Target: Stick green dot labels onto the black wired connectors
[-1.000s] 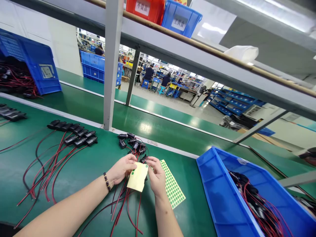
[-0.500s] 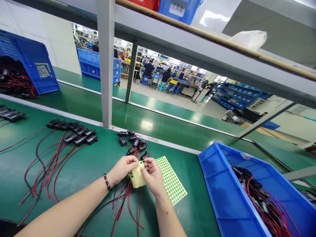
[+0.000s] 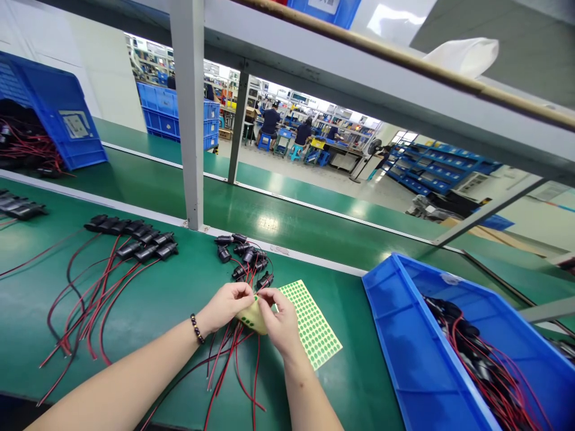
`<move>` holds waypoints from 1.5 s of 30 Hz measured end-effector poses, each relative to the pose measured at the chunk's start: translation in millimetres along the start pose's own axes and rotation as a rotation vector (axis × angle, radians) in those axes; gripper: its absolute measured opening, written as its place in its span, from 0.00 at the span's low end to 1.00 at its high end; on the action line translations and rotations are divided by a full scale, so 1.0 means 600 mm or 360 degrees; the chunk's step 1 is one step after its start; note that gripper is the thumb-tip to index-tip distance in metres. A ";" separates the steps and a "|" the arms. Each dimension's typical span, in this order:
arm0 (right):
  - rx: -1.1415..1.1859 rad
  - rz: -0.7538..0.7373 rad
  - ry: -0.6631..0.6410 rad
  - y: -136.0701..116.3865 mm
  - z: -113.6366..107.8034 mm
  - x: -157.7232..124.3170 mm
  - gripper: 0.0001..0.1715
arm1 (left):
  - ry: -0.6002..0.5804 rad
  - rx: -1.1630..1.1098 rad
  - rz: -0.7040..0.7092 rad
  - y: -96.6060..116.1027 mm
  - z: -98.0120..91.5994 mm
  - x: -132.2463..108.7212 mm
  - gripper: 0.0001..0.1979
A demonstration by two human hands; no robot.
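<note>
Between my two hands is a small, curled pale-yellow sticker sheet (image 3: 254,321) with a few green dots on it. My left hand (image 3: 230,304), wearing a dark bead bracelet, pinches its upper left part. My right hand (image 3: 279,317) is closed on its right side. Just beyond my fingers sits a loose cluster of black cylindrical parts (image 3: 247,254), whose red and black wires (image 3: 233,359) run under my hands toward the near edge. A larger sheet of green dot stickers (image 3: 314,326) lies flat to the right of my right hand.
Black wired parts (image 3: 135,236) stand in rows at left on the green table (image 3: 179,299). At right is a blue bin (image 3: 381,335) of wired parts; another blue bin (image 3: 74,129) leans at far left. A shelf post (image 3: 191,120) rises ahead. People sit in the background.
The small sticker sheet has tilted and curled, so its face looks narrower and more green dots show along its lower left. Both hands stay nearly in place; the view has shifted slightly.
</note>
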State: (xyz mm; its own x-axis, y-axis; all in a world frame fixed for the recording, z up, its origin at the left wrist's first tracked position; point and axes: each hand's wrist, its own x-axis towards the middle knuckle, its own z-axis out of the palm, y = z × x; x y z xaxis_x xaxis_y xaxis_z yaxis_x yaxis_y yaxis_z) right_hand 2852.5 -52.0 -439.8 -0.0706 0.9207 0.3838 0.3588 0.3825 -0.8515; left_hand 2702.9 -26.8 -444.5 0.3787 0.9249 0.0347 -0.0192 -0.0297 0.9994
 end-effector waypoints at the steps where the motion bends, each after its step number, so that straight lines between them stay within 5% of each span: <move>1: -0.0033 -0.0018 0.0006 0.001 -0.002 0.000 0.09 | -0.0050 0.0023 -0.0018 -0.002 0.000 0.000 0.09; 5: -0.0347 -0.0330 0.0007 0.000 -0.007 0.000 0.10 | -0.0256 0.0018 -0.0180 -0.008 0.005 -0.002 0.10; 10: -0.0711 -0.0643 0.0471 -0.005 -0.001 -0.005 0.10 | 0.0084 -0.0497 -0.0205 -0.001 0.017 -0.002 0.13; 16: -0.0831 -0.0710 0.0433 -0.004 0.011 -0.007 0.10 | 0.0008 -0.0806 -0.0145 -0.003 0.018 -0.005 0.09; 29: -0.0723 -0.0598 0.0445 0.001 0.014 -0.007 0.09 | 0.0171 0.0064 0.0219 -0.008 0.022 -0.009 0.15; 39: -0.0592 -0.0600 0.0388 0.006 0.010 -0.004 0.05 | 0.0127 0.0102 0.0030 -0.005 0.025 -0.007 0.17; 45: -0.0434 -0.0395 0.0784 0.015 -0.019 0.005 0.05 | -0.0010 0.0725 -0.0001 -0.020 0.004 0.002 0.18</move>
State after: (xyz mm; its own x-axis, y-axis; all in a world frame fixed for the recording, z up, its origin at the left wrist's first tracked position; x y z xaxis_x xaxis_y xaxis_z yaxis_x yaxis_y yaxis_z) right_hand 2866.0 -46.6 -442.6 0.2322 0.6379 0.7343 0.6166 0.4873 -0.6184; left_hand 2705.9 -26.5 -456.3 0.3842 0.9226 0.0330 0.3894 -0.1944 0.9003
